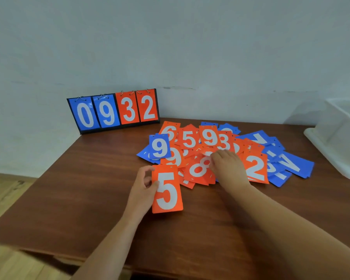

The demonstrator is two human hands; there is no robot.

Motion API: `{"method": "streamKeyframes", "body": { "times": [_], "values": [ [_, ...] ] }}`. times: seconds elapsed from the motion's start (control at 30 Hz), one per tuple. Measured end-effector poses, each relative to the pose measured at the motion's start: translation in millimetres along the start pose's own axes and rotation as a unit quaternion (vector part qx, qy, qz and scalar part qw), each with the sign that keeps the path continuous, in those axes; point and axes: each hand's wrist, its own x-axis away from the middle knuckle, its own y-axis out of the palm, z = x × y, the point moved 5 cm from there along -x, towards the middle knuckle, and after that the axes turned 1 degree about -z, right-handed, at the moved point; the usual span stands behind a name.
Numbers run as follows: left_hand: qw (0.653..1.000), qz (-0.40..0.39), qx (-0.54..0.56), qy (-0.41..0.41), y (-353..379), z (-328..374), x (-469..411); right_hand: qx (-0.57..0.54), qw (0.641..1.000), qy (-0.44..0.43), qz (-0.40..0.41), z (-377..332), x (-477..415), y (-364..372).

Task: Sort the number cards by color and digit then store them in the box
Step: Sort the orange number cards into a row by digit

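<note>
A loose pile of orange and blue number cards is spread over the brown table. My left hand grips an orange card with a white 5 by its left edge, just in front of the pile. My right hand lies on the pile with its fingers curled on an orange 8 card; whether it pinches the card I cannot tell. An orange 2 card lies right of that hand. The white plastic box stands at the table's right edge.
A flip scoreboard showing blue 0 and 9, orange 3 and 2 stands at the table's back left against the wall. Blue cards fan out on the pile's right side. Bare tabletop lies to the left and front.
</note>
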Motion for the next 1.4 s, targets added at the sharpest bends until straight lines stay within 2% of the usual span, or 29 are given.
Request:
{"method": "streamKeyframes", "body": {
  "times": [0.07,0.1,0.13,0.23,0.27,0.33,0.43,0.5,0.53,0.6,0.67,0.73,0.8,0.93,1.1,1.17,1.3,1.4],
  "values": [
    [1.000,-0.006,-0.008,-0.010,-0.7,1.2,4.3,-0.068,0.987,-0.001,0.147,0.3,11.8,-26.7],
    [1.000,-0.010,0.011,-0.018,-0.3,1.1,6.9,-0.105,0.973,-0.018,0.203,-4.9,20.8,-37.3],
    [0.998,-0.016,0.053,-0.035,0.5,0.0,9.1,-0.141,0.963,-0.043,0.226,-13.2,30.6,-44.0],
    [0.957,-0.062,0.274,-0.075,9.0,11.7,22.0,-0.217,0.946,-0.116,0.210,-43.7,62.5,-52.7],
    [0.943,-0.073,0.315,-0.075,9.8,17.9,27.5,-0.225,0.945,-0.136,0.193,-52.8,73.2,-51.2],
    [0.942,-0.082,0.321,-0.060,7.7,22.5,36.7,-0.240,0.946,-0.158,0.152,-66.8,94.1,-47.5],
    [0.973,-0.063,0.223,-0.017,-2.1,20.2,46.1,-0.279,0.943,-0.162,0.077,-82.3,118.8,-45.3],
    [0.984,-0.056,0.166,0.003,-10.3,21.6,52.6,-0.350,0.931,-0.101,0.027,-85.6,128.9,-49.5],
    [0.988,-0.059,0.143,0.011,-14.1,24.0,56.6,-0.410,0.911,-0.040,0.006,-84.9,130.7,-53.1],
    [0.991,-0.089,0.099,0.022,-18.4,27.7,64.7,-0.528,0.843,0.103,-0.024,-82.0,127.7,-55.6],
    [0.989,-0.135,0.044,0.032,-18.8,31.1,75.7,-0.592,0.777,0.198,-0.082,-85.3,120.5,-52.9],
    [0.987,-0.157,-0.015,0.036,-19.4,31.4,84.0,-0.596,0.760,0.228,-0.126,-90.7,116.1,-47.5],
    [0.987,-0.154,-0.027,0.035,-24.3,29.3,86.7,-0.589,0.754,0.260,-0.129,-91.1,116.4,-41.1],
    [0.993,-0.105,-0.041,0.037,-47.0,13.1,76.7,-0.639,0.678,0.344,-0.114,-84.8,120.6,-28.1],
    [0.981,-0.058,-0.184,0.029,-76.3,-16.4,57.6,-0.614,0.687,0.369,-0.122,-79.4,123.3,-18.6],
    [0.966,-0.014,-0.257,0.029,-84.4,-23.9,49.9,-0.609,0.689,0.372,-0.127,-82.7,125.2,-14.4],
    [0.920,0.037,-0.383,0.072,-87.7,-32.8,40.7,-0.580,0.716,0.362,-0.142,-91.4,123.9,-9.4],
    [0.900,0.071,-0.418,0.100,-91.7,-33.2,37.9,-0.568,0.727,0.355,-0.150,-94.5,121.7,-9.9]
  ]
}}
